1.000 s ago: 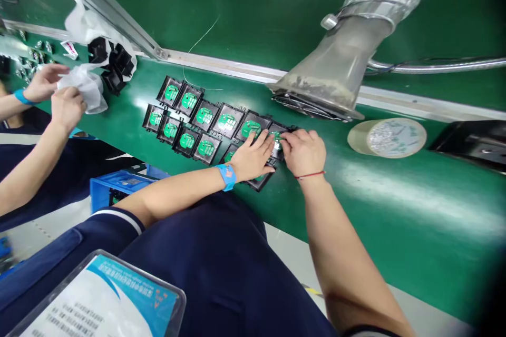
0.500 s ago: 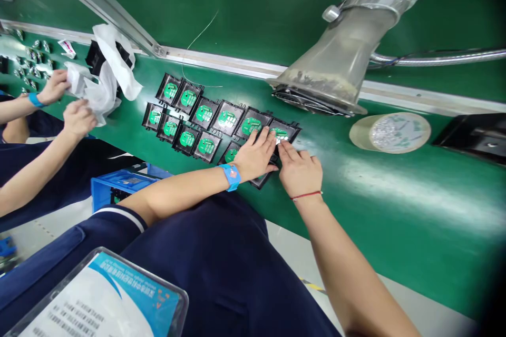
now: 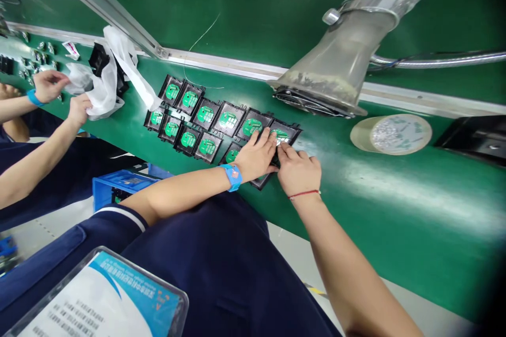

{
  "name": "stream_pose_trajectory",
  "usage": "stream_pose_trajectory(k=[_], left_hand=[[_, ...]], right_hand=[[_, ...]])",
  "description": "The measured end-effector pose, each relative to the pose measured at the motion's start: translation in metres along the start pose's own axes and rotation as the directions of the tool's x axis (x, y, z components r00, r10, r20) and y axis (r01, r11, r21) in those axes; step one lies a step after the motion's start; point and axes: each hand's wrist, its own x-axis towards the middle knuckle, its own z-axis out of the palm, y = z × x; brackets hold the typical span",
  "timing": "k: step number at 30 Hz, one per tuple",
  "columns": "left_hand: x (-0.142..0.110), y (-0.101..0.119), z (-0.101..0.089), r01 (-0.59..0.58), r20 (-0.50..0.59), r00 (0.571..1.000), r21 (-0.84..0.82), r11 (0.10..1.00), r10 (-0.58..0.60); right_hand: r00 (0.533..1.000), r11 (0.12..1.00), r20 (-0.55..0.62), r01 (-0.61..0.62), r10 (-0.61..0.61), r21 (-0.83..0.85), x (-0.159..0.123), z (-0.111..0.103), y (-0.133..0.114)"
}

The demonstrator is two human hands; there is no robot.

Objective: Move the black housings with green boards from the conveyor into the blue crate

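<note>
Two rows of black square housings with green circuit boards (image 3: 205, 116) lie on the green conveyor belt (image 3: 395, 195). My left hand (image 3: 256, 157), with a blue wristband, lies flat with fingers stretched over the housings at the right end of the near row. My right hand (image 3: 297, 168), with a red thread at the wrist, rests beside it, fingers extended onto the rightmost housing (image 3: 285, 132). Neither hand lifts anything.
A co-worker's hands (image 3: 63, 97) at the left handle a white plastic bag (image 3: 105, 79) with black parts. A metal extraction hood (image 3: 332, 79) hangs over the belt. A roll of clear tape (image 3: 391, 134) lies to the right. A blue crate (image 3: 118, 184) sits below.
My right hand slid back off the rightmost housing toward me and settled beside my left hand. The co-worker pulled the white bag open and moved it over the black parts.
</note>
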Motion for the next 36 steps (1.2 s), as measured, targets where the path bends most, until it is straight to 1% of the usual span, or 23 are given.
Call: stream_pose_trajectory(k=[4, 7, 10, 11, 12, 13, 14, 16, 17, 18, 19, 20, 22, 25, 27, 29, 30, 32, 34, 36], left_hand=[[0.002, 0.004, 0.001, -0.001, -0.036, 0.999, 0.002, 1.0, 0.001], [-0.003, 0.002, -0.005, 0.015, -0.09, 0.996, -0.047, 0.999, -0.019], [-0.026, -0.014, -0.013, 0.039, -0.182, 0.981, -0.174, 0.984, -0.071], [-0.038, -0.024, -0.013, 0.075, -0.198, 0.973, -0.225, 0.971, -0.121], [-0.053, -0.036, -0.012, 0.138, -0.196, 0.961, -0.274, 0.952, -0.195], [-0.069, -0.049, -0.009, 0.228, -0.179, 0.939, -0.315, 0.921, -0.294], [-0.085, -0.063, -0.004, 0.341, -0.147, 0.901, -0.343, 0.875, -0.408], [-0.115, -0.09, 0.012, 0.549, -0.089, 0.787, -0.348, 0.76, -0.61], [-0.127, -0.101, 0.021, 0.626, -0.063, 0.731, -0.336, 0.704, -0.679], [-0.137, -0.11, 0.03, 0.679, -0.041, 0.686, -0.323, 0.66, -0.726], [-0.144, -0.117, 0.038, 0.709, -0.022, 0.66, -0.312, 0.632, -0.751], [-0.149, -0.122, 0.044, 0.722, -0.006, 0.65, -0.306, 0.62, -0.76], [-0.152, -0.126, 0.051, 0.724, 0.012, 0.652, -0.307, 0.618, -0.758], [-0.148, -0.119, 0.054, 0.713, 0.03, 0.666, -0.319, 0.624, -0.745], [-0.144, -0.108, 0.052, 0.677, 0.042, 0.702, -0.347, 0.649, -0.711], [-0.14, -0.098, 0.05, 0.635, 0.043, 0.739, -0.378, 0.674, -0.672], [-0.138, -0.095, 0.049, 0.626, 0.046, 0.747, -0.387, 0.677, -0.664], [-0.134, -0.093, 0.047, 0.637, 0.069, 0.74, -0.392, 0.664, -0.669], [-0.129, -0.096, 0.045, 0.652, 0.097, 0.729, -0.398, 0.645, -0.677], [-0.128, -0.1, 0.043, 0.627, 0.081, 0.744, -0.426, 0.652, -0.663]], right_hand=[[0.998, 1.0, -0.059, 0.017, -0.018, -0.011, -0.001, 0.005, 0.001], [0.985, 1.0, -0.173, 0.024, -0.025, -0.009, -0.007, 0.008, 0.001], [0.948, 1.0, -0.317, 0.013, -0.006, 0.02, -0.018, 0.009, 0.003], [0.936, 0.999, -0.352, 0.03, -0.018, 0.031, -0.021, 0.008, 0.003], [0.926, 0.997, -0.375, 0.065, -0.046, 0.038, -0.024, 0.008, 0.003], [0.918, 0.993, -0.387, 0.112, -0.087, 0.042, -0.026, 0.007, 0.003], [0.912, 0.985, -0.384, 0.168, -0.14, 0.04, -0.027, 0.006, 0.002], [0.901, 0.956, -0.342, 0.292, -0.268, 0.018, -0.025, 0.003, -0.002], [0.89, 0.935, -0.308, 0.353, -0.336, 0.0, -0.021, 0.001, -0.005], [0.874, 0.91, -0.27, 0.415, -0.404, -0.019, -0.017, -0.001, -0.009], [0.853, 0.88, -0.228, 0.474, -0.469, -0.037, -0.011, -0.002, -0.013], [0.827, 0.845, -0.186, 0.532, -0.531, -0.052, -0.005, -0.004, -0.017], [0.766, 0.772, -0.096, 0.632, -0.635, -0.068, 0.008, -0.006, -0.026], [0.694, 0.691, 0.043, 0.72, -0.719, -0.061, 0.018, -0.007, -0.036], [0.665, 0.663, 0.091, 0.746, -0.741, -0.056, 0.016, -0.007, -0.039], [0.635, 0.633, 0.105, 0.772, -0.766, -0.058, 0.013, -0.006, -0.04], [0.62, 0.617, 0.107, 0.784, -0.777, -0.065, 0.012, -0.006, -0.04], [0.601, 0.594, 0.107, 0.799, -0.792, -0.092, 0.013, -0.006, -0.04], [0.593, 0.582, 0.101, 0.804, -0.798, -0.124, 0.018, -0.006, -0.04], [0.578, 0.563, 0.103, 0.814, -0.809, -0.145, 0.022, -0.004, -0.039]])
